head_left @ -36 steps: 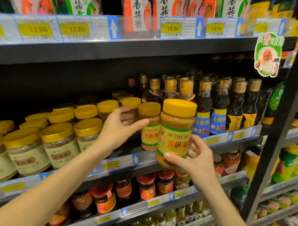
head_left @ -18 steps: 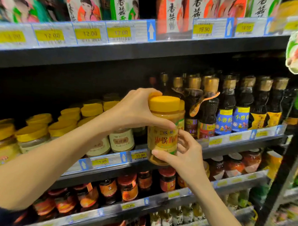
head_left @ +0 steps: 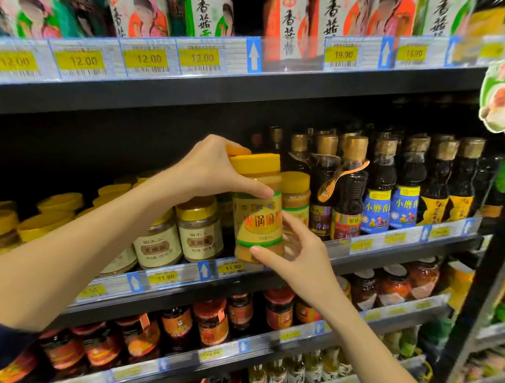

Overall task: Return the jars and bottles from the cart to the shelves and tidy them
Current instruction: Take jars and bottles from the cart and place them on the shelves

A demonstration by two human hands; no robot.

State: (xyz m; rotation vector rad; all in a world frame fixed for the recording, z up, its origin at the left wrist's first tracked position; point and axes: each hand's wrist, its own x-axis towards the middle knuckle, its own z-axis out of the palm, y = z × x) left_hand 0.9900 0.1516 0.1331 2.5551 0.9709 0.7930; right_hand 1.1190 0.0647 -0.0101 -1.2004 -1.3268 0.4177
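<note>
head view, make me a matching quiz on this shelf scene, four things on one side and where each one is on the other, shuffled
Things:
1. left hand
2. right hand
3. dark gold-capped bottles
4. red-lidded jars

Places:
A. on the shelf below the yellow-lidded jar
B. gripping that jar just under its lid
C. on the same shelf, right of that jar
D. holding that jar's base

Pairs: 1-B, 2-D, 3-C, 4-A
</note>
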